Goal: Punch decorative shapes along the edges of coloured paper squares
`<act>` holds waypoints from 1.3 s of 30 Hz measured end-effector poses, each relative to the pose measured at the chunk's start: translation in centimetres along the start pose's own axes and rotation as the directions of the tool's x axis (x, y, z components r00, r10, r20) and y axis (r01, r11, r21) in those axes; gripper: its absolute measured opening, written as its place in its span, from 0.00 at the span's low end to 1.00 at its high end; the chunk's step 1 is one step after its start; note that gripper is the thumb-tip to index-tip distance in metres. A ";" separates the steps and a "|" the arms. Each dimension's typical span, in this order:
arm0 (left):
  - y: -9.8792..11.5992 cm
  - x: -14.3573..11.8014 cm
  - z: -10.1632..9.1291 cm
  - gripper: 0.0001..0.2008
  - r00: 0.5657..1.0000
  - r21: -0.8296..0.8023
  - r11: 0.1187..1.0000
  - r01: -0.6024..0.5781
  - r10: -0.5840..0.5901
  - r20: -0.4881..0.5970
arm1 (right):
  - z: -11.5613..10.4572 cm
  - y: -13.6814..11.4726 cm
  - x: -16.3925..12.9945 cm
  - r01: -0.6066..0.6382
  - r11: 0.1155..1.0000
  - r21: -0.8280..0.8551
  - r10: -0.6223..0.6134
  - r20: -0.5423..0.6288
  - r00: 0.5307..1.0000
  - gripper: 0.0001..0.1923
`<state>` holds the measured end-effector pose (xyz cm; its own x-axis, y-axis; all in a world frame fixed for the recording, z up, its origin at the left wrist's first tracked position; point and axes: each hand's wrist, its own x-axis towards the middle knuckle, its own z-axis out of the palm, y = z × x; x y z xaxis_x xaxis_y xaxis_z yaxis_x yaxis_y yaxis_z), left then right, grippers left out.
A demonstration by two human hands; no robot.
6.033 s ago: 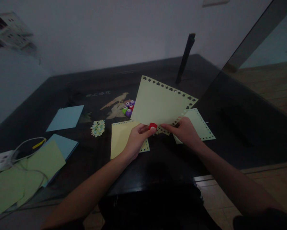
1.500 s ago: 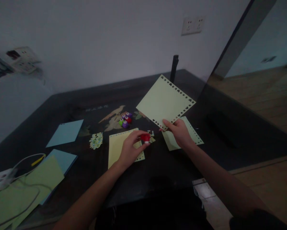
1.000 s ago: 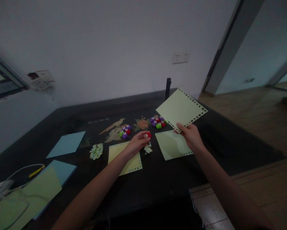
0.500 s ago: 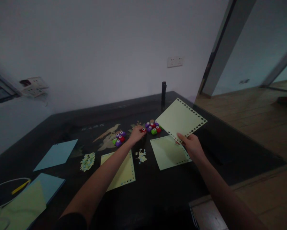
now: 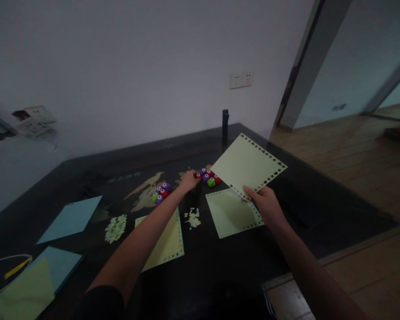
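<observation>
My left hand [image 5: 188, 180] reaches across the dark table, its fingers closed on a small red craft punch [image 5: 197, 175] with an eye-like top. Right beside it sits a cluster of purple, red and green craft punches [image 5: 211, 182]. My right hand [image 5: 265, 203] pinches the near corner of a pale green paper sheet [image 5: 248, 162] and keeps it raised and tilted; shaped holes line its edges. Beneath that sheet, another pale green sheet [image 5: 228, 218] with punched edges lies on the table. A yellowish punched sheet [image 5: 166, 238] is partly covered by my left forearm.
Left of my forearm is a second punch group [image 5: 159, 198]. Paper cutouts lie in a larger pile [image 5: 115, 228] and a smaller pile [image 5: 193, 218]. Blue sheets [image 5: 71, 220] are at the left, near a yellow stick-like object [image 5: 17, 269]. A black cylinder [image 5: 225, 122] stands at the back.
My left hand has moved slightly farther away with the red craft punch, along the side of the cluster. My right hand still holds the sheet up. The view has shifted slightly.
</observation>
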<state>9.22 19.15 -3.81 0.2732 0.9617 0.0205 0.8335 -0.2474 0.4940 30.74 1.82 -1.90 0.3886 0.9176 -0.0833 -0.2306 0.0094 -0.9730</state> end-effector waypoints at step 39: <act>1.0 -13.1 -1.9 0.11 0.990 -0.675 0.726 -0.131 0.063 -0.125 | 0.8 1.2 -0.4 0.102 0.976 -0.192 -0.068 0.178 0.982 0.19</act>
<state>5.54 6.52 -1.92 0.2632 0.9514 0.1597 0.2452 -0.2261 0.9427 29.56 1.76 -2.88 0.2380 0.9710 0.0227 -0.0141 0.0268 -0.9995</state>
